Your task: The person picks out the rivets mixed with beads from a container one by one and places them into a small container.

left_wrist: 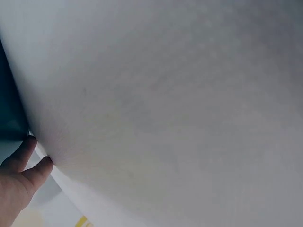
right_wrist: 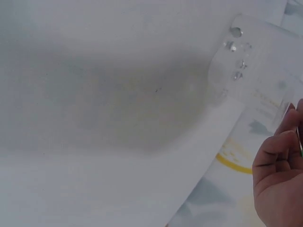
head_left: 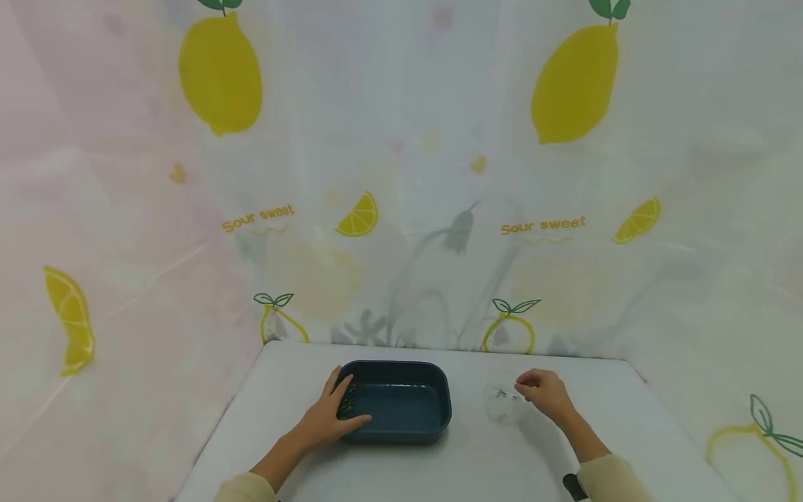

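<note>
A dark blue rectangular dish [head_left: 398, 436] stands on the white table, with small multicoloured pieces [head_left: 349, 406] at its left end. My left hand [head_left: 326, 417] rests spread across that end, fingers straight over the rim. To the right stands a clear cup [head_left: 500, 411], with several small shiny clear gems [right_wrist: 236, 46] low inside. My right hand [head_left: 544, 392] is at the cup's upper right side, thumb and fingertips drawn together right by the rim. In the right wrist view, the curled fingers [right_wrist: 278, 146] partly leave the frame; I cannot tell whether they pinch anything.
The white tabletop [head_left: 467, 464] carries the dish and cup. A pale lemon-print curtain [head_left: 414, 279] hangs behind the table's back edge and along both sides. The left wrist view shows mostly white table surface [left_wrist: 165, 104].
</note>
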`<state>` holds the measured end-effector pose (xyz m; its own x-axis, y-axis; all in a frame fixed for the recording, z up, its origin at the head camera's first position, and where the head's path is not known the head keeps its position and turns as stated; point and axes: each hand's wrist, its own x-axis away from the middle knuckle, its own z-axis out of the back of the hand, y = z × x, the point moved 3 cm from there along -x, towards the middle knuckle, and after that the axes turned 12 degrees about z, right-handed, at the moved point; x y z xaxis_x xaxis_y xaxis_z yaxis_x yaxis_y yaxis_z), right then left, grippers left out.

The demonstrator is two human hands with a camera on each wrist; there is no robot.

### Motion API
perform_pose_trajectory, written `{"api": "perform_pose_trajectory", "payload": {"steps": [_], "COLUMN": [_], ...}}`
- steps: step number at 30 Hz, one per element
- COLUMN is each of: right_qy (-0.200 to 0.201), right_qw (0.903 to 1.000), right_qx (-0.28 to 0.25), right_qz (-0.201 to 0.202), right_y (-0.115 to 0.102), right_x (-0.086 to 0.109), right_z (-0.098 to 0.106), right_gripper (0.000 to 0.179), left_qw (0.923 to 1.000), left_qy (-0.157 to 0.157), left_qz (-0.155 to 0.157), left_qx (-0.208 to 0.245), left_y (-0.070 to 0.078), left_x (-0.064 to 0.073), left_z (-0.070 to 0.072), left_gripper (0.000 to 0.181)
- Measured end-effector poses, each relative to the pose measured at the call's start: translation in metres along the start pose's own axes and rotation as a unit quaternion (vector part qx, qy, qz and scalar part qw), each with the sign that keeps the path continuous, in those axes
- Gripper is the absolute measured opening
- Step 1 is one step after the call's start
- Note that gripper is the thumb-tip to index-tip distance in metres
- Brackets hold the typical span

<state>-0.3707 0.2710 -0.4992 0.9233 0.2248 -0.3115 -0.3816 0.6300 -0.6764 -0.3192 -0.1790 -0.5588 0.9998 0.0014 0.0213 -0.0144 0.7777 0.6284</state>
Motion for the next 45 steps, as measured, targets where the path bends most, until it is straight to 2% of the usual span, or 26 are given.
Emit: {"api": "perform_pose_trajectory", "payload": {"steps": [7, 17, 29, 37, 45], "right_qy": [0.006, 0.000, -0.020, -0.034, -0.036], "right_qw": [0.9998, 0.9994, 0.9991, 0.9989, 0.9986], "right_qx": [0.017, 0.035, 0.036, 0.033, 0.036], "right_qz": [-0.013, -0.005, 0.009, 0.000, 0.014], "right_y": [0.0043, 0.0032, -0.0002, 0.0018, -0.0012], "right_x": [-0.0011, 0.0026, -0.0005, 0.0007, -0.0030], "right_z": [-0.0058, -0.0044, -0.0054, -0.0078, -0.0083], "right_gripper": [0.011, 0.007, 0.008, 0.008, 0.010], "left_qw": [0.9999, 0.9999, 0.9998, 0.9998, 0.9998], "left_qy": [-0.011, -0.012, -0.009, -0.012, -0.007], "left_qz": [-0.003, -0.010, -0.002, -0.002, 0.001], "left_qx": [-0.003, 0.006, 0.016, 0.018, 0.018], "left_y": [0.0009, -0.0005, -0.0008, -0.0022, -0.0024], "left_x": [-0.0026, -0.0019, -0.0005, 0.0003, -0.0001], "left_z": [0.0050, -0.0004, -0.0001, -0.0008, 0.0014], "left_gripper": [0.102, 0.100, 0.097, 0.095, 0.096]}}
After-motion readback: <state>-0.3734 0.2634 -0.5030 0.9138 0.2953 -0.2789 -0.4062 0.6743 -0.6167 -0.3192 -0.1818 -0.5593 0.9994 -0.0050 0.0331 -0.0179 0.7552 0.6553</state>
